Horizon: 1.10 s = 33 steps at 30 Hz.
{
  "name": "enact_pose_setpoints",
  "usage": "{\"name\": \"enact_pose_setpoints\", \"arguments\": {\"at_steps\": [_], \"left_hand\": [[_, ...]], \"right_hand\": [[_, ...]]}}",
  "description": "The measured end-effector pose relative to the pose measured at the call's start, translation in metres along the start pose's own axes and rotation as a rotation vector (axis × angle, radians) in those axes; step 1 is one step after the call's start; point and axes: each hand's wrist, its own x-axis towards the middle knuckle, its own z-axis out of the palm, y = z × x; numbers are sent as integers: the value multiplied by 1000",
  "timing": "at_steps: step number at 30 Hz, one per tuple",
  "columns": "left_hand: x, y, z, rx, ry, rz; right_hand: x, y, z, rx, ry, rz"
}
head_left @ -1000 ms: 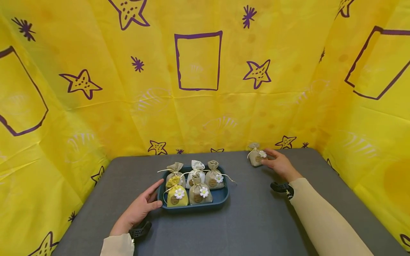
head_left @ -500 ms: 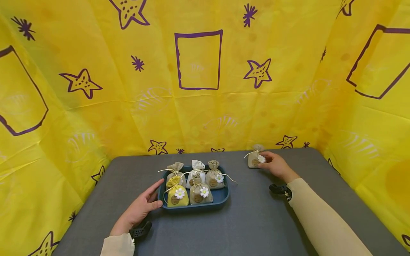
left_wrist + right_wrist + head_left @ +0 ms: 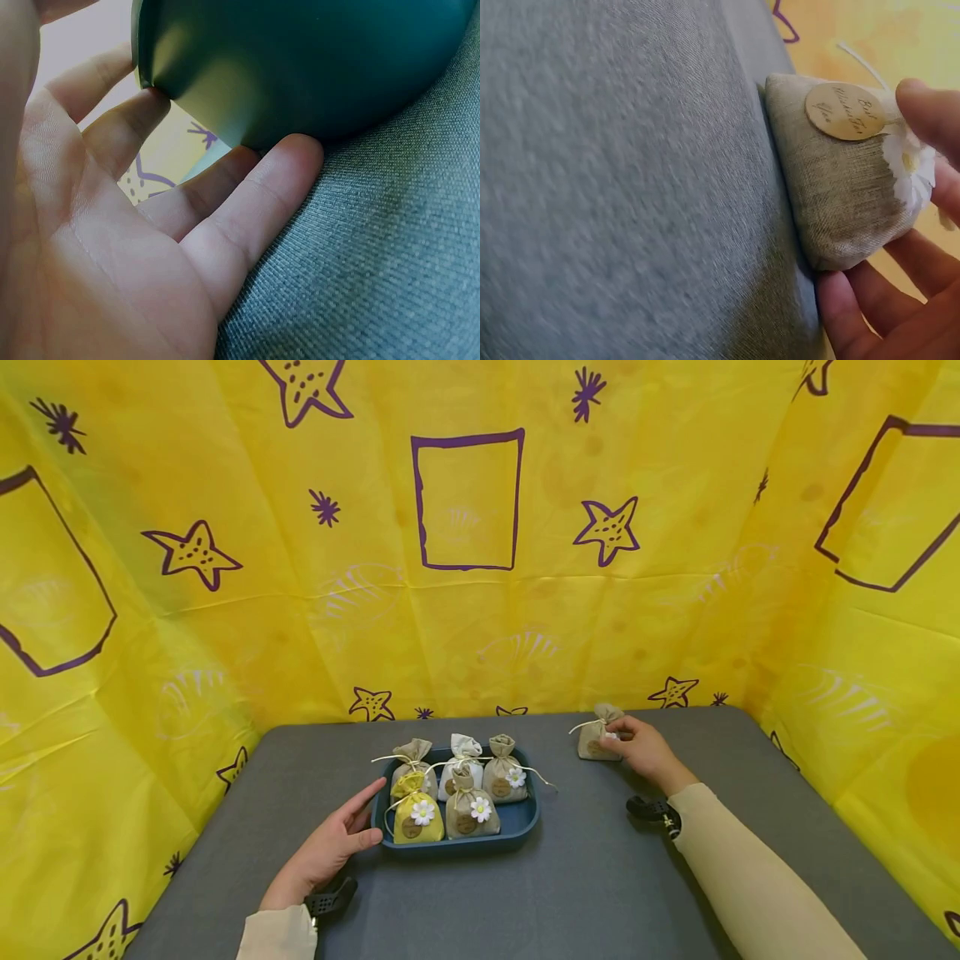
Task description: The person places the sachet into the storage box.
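Note:
At the back right of the table, my right hand (image 3: 647, 752) holds a beige drawstring sachet (image 3: 592, 741) by its right side. The sachet stands upright, its base touching the cloth. In the right wrist view, the sachet (image 3: 840, 202) shows a round tag and a white fabric daisy, with the thumb and fingers on either side. My left hand (image 3: 326, 852) rests on the left end of a blue tray (image 3: 517, 835). Fairly straight fingertips (image 3: 296, 154) touch the outer wall of the tray (image 3: 300, 67) in the left wrist view.
Several sachets stand in the tray: a yellow one (image 3: 417, 822), a white one (image 3: 459, 752) and beige ones (image 3: 502, 768). A grey cloth (image 3: 570, 893) covers the table. Yellow patterned curtain (image 3: 465, 643) encloses the back and sides.
My right hand has brought the beige sachet slightly nearer me and set it more upright, its base down on the cloth. The left hand and tray have stayed in place.

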Motion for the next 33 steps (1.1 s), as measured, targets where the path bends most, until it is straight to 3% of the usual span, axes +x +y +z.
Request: {"name": "enact_pose_setpoints", "arguments": {"at_steps": [8,14,24,33], "left_hand": [[-1,0,-1,9,-6,11],[0,-1,-1,-8,-14,19],[0,-1,-1,-5,-14,9],[0,1,-1,-8,-14,-1]], "right_hand": [[-6,-4,7,-31,24,-31],[-11,-3,9,-49,22,-104],[-19,-2,6,-201,-24,-221],[-33,-5,7,-194,18,-191]]}}
